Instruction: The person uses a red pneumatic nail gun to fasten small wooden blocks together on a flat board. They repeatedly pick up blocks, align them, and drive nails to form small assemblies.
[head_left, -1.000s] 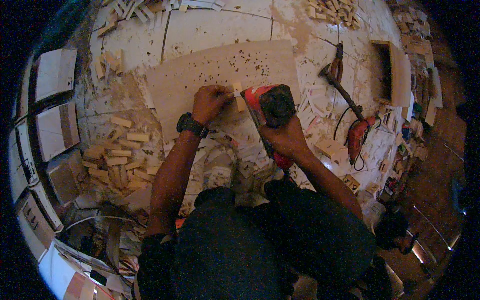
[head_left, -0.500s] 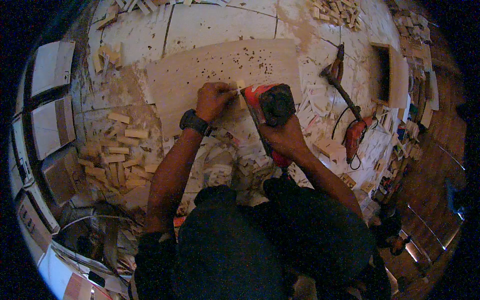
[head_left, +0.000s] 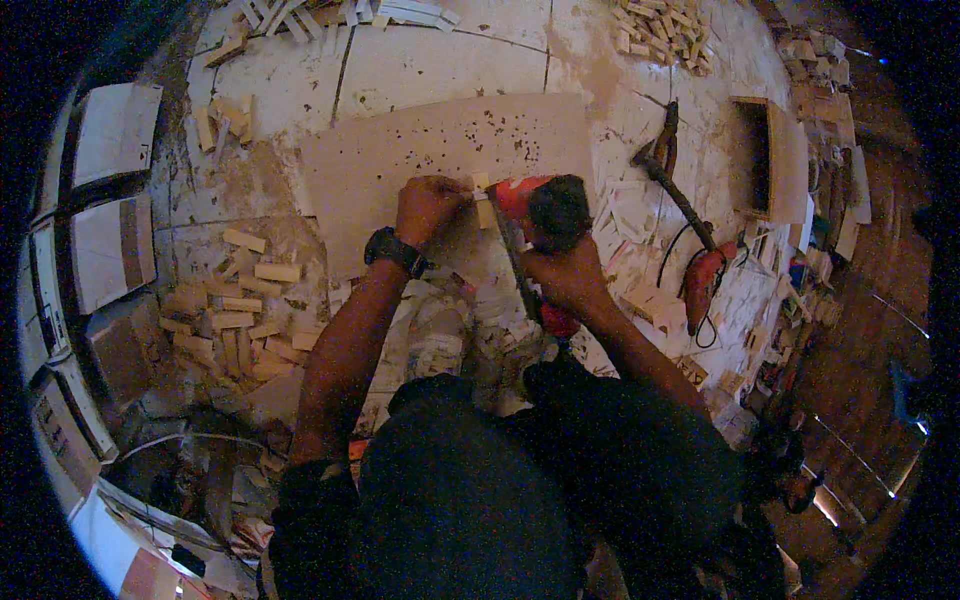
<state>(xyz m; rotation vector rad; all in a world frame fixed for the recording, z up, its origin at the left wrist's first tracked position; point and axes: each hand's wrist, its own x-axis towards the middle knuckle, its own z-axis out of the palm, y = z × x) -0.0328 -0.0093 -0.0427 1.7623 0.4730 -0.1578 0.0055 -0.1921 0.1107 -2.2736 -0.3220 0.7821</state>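
Observation:
My right hand is wrapped round the handle of a red-and-black nail gun. The gun's nose points left, towards the fingertips of my left hand, which wears a dark wristwatch. Those fingers pinch a small pale wood block beside the nose; a whitish bit lies at its upper part, too small to make out. Nose and block look close together, but whether they touch I cannot tell. Underneath lies a flat wooden board with many dark specks on it.
Several loose wood blocks are heaped to the left, and another pile sits far right. On the right, a red corded power tool with a dark shaft lies near an open wooden box. Cardboard boxes line the left side.
The view has shifted slightly. The nail gun has turned a little, and more of the wood block shows below its nose. Both hands keep their holds.

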